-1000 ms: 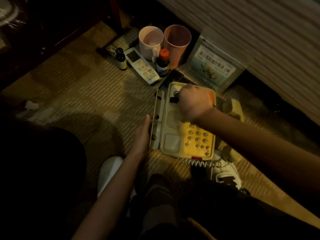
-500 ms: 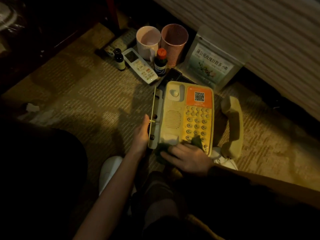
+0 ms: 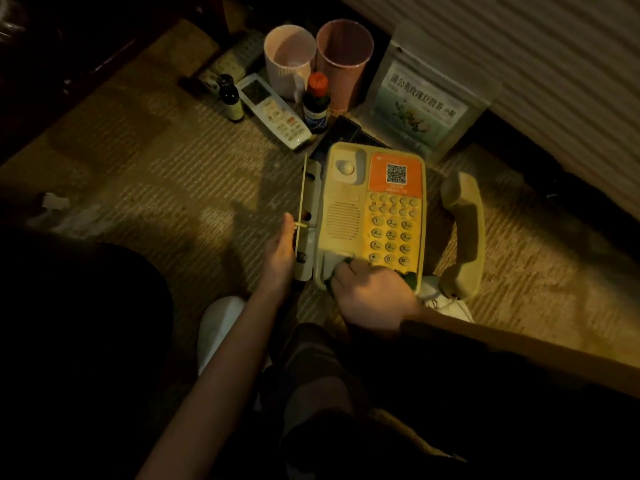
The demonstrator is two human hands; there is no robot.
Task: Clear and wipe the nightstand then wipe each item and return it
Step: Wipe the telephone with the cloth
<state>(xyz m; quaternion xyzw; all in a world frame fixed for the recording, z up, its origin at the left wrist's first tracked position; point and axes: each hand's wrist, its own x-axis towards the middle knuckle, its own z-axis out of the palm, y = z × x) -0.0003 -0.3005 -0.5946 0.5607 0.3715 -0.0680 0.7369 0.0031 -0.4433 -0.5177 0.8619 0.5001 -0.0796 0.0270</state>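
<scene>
A dim, warm-lit view looks down at a carpeted floor [image 3: 166, 174] beside a bed with striped bedding [image 3: 540, 57]. A cream telephone [image 3: 349, 216] with an orange label and yellow keypad sits on the carpet in front of a crouching person. The person's left hand [image 3: 278, 251] rests flat against the telephone's left edge, fingers straight and relaxed, steadying it. The right hand [image 3: 372, 292] is curled around a dark green cloth [image 3: 410, 278], pressing it onto the near end of the telephone just below the number keys. The handset [image 3: 462, 233] lies off its cradle on the carpet to the right of the telephone, joined by a cord that is partly hidden. Beyond the telephone, near the bed, a cluster of items stands on the floor: a pale ribbed mug [image 3: 289, 60], a pink cup [image 3: 344, 60] just beside it, a small bottle with an orange cap [image 3: 317, 102], a dark dropper bottle [image 3: 230, 98], a white remote control [image 3: 275, 112] lying flat, and a printed pouch [image 3: 424, 98] leaning upright. White shoes [image 3: 218, 327] show near the person's knees.
</scene>
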